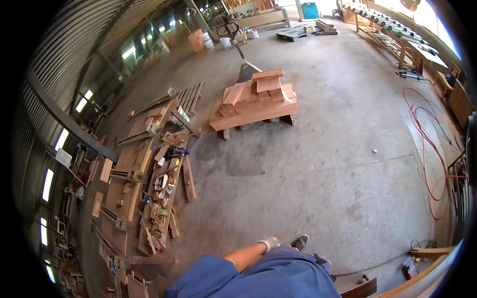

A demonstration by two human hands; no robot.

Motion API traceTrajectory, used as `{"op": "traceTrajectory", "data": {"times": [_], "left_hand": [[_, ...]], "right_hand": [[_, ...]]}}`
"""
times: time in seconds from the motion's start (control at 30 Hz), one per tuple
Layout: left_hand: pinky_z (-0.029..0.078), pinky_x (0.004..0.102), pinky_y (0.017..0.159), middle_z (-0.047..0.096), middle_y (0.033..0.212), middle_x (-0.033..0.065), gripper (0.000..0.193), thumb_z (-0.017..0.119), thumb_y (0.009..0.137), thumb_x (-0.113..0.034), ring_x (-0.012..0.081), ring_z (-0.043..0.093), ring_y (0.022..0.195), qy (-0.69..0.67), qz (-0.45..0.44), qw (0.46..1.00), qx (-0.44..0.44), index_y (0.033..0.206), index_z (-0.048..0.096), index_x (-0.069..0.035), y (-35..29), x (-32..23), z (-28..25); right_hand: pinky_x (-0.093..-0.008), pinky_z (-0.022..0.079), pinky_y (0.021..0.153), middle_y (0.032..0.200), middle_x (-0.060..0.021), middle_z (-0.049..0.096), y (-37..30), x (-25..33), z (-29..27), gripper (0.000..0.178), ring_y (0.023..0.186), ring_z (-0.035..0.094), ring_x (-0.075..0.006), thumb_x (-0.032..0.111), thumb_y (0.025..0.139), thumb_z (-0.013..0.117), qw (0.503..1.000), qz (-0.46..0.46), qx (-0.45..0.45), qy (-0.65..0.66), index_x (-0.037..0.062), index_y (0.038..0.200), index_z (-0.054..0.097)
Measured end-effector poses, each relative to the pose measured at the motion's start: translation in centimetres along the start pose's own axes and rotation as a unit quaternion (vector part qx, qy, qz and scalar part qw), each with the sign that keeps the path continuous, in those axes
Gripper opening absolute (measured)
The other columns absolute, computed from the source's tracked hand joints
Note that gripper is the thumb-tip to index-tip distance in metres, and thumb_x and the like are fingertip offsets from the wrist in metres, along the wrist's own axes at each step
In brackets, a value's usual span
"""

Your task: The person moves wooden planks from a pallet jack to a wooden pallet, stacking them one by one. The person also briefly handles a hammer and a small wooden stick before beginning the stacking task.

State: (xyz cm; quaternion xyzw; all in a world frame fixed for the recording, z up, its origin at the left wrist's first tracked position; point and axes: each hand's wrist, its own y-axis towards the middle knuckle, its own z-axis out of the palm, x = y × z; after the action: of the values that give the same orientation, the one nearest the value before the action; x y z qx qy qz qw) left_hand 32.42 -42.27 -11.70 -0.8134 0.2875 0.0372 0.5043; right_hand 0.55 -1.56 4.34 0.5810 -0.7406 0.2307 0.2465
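Observation:
My left hand point(269, 243) wears a light work glove and hangs beside my blue-clothed body point(283, 275), its fingers curled with nothing seen in them. The bare forearm runs back to a blue sleeve point(208, 278). A dark shoe point(300, 242) stands on the concrete floor just right of the hand. My right hand is out of sight. Nothing lies within reach of the left hand; the nearest things are wood offcuts point(174, 223) on the floor to its left.
A stack of reddish wood blocks point(254, 97) rests on a pallet with a pallet jack point(239, 52) behind it. Planks, bar clamps and small tools point(159, 184) lie along the left. A red hose point(428, 149) loops at the right, below workbenches point(397, 37).

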Motion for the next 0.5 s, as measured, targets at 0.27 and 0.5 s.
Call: {"op": "traceTrajectory", "data": {"times": [0.27, 0.5], "left_hand": [[0.046, 0.0404, 0.101, 0.064, 0.126, 0.0141, 0.046, 0.057, 0.087, -0.043, 0.033, 0.061, 0.116, -0.066, -0.03, 0.996, -0.047, 0.117, 0.07, -0.011, -2.6, -2.1, 3.1], [0.047, 0.0441, 0.096, 0.066, 0.122, 0.0153, 0.041, 0.045, 0.094, -0.035, 0.0336, 0.063, 0.112, 0.111, 0.039, 0.993, -0.002, 0.112, 0.071, -0.01, -2.0, -2.5, 5.8]], "right_hand": [[-0.0422, 0.05, 0.083, 0.11, -0.0192, 0.058, 1.8, -0.1, 0.9, 0.061, 0.098, 0.059, -0.0328, 0.039, 0.075, 0.077, 0.998, -0.015, 0.062, 0.023, -0.001, 0.115, 0.054], [-0.0424, 0.051, 0.08, 0.105, -0.0186, 0.059, 2.8, -0.1, 1.5, 0.056, 0.094, 0.06, -0.0323, 0.037, 0.076, 0.076, 0.99, -0.013, 0.124, 0.059, -0.0005, 0.112, 0.055]]}}
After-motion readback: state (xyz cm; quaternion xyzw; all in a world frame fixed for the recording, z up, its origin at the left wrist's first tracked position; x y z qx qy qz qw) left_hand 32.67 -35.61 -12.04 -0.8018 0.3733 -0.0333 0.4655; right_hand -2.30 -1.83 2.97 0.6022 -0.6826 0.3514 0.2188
